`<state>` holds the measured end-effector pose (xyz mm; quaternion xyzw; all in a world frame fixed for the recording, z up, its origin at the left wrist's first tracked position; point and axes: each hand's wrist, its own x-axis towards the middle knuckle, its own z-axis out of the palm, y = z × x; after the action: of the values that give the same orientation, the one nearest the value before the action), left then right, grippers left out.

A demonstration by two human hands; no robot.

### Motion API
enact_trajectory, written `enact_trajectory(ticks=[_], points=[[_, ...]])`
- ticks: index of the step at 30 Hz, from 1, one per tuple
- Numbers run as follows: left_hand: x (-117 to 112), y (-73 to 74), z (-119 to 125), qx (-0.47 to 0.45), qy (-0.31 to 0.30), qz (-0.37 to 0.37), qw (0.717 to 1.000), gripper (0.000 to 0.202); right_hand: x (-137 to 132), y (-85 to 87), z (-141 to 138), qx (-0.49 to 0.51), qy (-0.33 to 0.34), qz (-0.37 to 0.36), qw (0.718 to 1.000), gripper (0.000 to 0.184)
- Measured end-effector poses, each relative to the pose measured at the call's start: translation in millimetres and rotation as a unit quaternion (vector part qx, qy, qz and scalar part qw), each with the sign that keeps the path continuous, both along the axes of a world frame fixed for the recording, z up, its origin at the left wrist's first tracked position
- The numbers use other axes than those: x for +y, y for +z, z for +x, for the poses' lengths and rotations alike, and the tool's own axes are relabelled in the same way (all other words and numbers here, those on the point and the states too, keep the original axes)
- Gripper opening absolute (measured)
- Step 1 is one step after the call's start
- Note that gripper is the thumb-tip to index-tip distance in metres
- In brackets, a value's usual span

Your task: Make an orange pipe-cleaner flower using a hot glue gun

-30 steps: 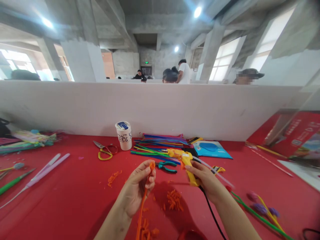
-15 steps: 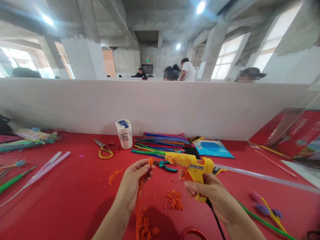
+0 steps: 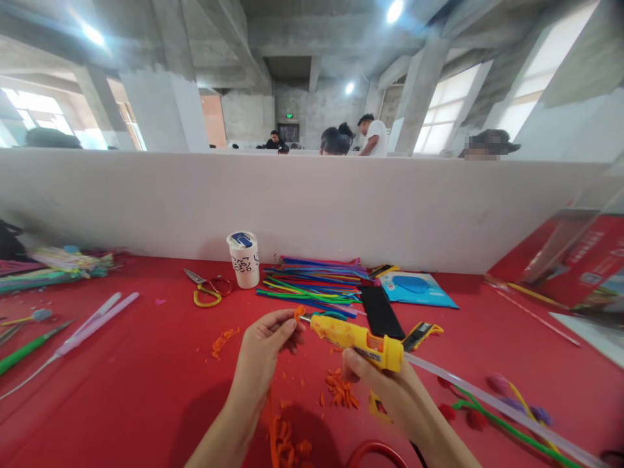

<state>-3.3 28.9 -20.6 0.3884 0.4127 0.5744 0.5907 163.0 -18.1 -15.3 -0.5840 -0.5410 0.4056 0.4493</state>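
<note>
Pinched between the thumb and fingers of my left hand is an orange pipe cleaner, its stem hanging down and a small orange tuft at its top. My right hand is wrapped round a yellow hot glue gun. The gun's metal nozzle points left and meets or nearly meets the tuft; I cannot tell if they touch. A long clear glue stick sticks out of the gun's back. Below the hands lie orange snippets in small heaps.
On the red table are scissors, a white cup, coloured pipe cleaners, a black phone, a blue packet and a yellow-handled cutter. A white partition stands behind. A red ring-shaped handle lies at the front.
The glue gun has swung down and tilted, its nozzle coming to the orange tuft. My left hand keeps its pinch nearly in place. The phone and cutter show more fully.
</note>
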Motion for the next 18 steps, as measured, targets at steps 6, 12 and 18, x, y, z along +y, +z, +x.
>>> enact_trajectory(ticks=[6,12,18], points=[[-1.8,2.6,1.6,0.005,0.006,-0.009,1.0,0.019,-1.5,2.5,-3.1,-0.001,-0.013,-0.025,1.0,0.033],[-2.5,2.6,1.2,0.007,0.006,-0.004,1.0,0.017,1.0,2.5,-0.6,-0.018,-0.002,-0.008,1.0,0.036],[-2.2,3.2,1.4,0.013,0.01,-0.011,1.0,0.017,0.6,0.8,-0.9,-0.022,-0.005,-0.028,0.999,0.036]])
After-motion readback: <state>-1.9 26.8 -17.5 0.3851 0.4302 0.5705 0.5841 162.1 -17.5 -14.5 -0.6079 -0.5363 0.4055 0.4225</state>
